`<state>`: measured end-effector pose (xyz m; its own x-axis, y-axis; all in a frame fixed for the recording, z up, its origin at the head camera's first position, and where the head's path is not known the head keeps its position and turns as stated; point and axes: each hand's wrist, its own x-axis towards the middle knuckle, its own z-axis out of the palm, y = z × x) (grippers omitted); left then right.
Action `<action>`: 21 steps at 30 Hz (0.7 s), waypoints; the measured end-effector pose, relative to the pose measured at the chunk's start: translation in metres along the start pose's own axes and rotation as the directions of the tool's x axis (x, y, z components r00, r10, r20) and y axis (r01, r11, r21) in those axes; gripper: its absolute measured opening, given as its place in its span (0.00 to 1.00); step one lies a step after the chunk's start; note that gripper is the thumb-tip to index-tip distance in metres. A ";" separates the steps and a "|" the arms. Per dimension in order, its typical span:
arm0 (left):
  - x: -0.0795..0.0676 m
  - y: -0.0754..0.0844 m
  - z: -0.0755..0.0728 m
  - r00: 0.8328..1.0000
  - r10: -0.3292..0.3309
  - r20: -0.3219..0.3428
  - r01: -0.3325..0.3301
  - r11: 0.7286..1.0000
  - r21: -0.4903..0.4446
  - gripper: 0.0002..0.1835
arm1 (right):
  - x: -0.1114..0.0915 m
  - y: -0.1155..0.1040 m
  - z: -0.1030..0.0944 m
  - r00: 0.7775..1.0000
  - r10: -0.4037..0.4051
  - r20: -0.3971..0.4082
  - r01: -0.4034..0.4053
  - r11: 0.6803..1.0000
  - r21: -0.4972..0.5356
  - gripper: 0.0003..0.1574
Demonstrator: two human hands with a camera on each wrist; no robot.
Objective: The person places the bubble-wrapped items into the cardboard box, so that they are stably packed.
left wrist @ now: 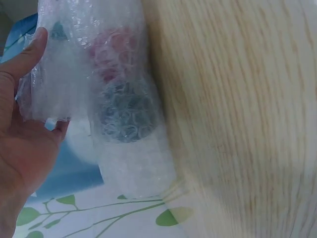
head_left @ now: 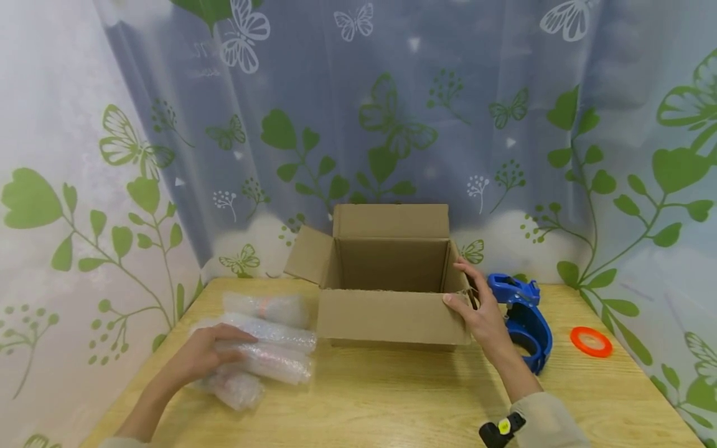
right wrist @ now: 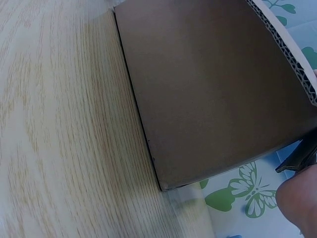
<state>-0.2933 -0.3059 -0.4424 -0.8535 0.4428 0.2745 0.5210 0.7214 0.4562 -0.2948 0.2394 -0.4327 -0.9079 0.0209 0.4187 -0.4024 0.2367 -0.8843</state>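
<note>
An open cardboard box [head_left: 392,317] stands at the back middle of the table with its flaps folded outward. My right hand [head_left: 488,314] grips its right side, thumb at the front flap's corner and fingers along the right wall. On the left lie several bubble-wrapped packages [head_left: 232,389]. My left hand [head_left: 201,353] holds one bubble-wrapped package [left wrist: 57,82] between thumb and fingers. Beside it, in the left wrist view, another wrapped package [left wrist: 128,116] shows something red and something dark blue through the plastic. The contents of the held one are blurred by the wrap.
Right of the box is a blue tape dispenser [head_left: 540,330], partly behind my right hand. An orange-red ring [head_left: 591,342], like a tape roll, lies near the table's right edge. A patterned curtain [head_left: 392,112] hangs close behind the table [head_left: 381,398] and along both sides.
</note>
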 end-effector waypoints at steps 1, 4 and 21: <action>-0.001 0.001 -0.002 1.000 -0.014 0.002 0.014 1.000 -0.008 0.13 | 0.000 0.000 0.000 1.000 0.001 0.001 -0.001 1.000 -0.001 0.42; -0.002 0.004 -0.007 0.999 -0.054 0.007 0.054 0.998 -0.040 0.14 | 0.000 -0.001 0.000 1.000 0.004 0.001 -0.004 1.000 -0.003 0.42; -0.003 0.058 -0.054 0.974 -0.191 0.126 0.224 0.904 -0.364 0.18 | -0.002 -0.001 0.001 1.000 0.007 0.000 -0.007 1.000 -0.006 0.42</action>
<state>-0.2610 -0.2942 -0.3714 -0.9299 0.3603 0.0740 0.2781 0.5573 0.7823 -0.2930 0.2382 -0.4328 -0.9108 0.0231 0.4123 -0.3950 0.2424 -0.8862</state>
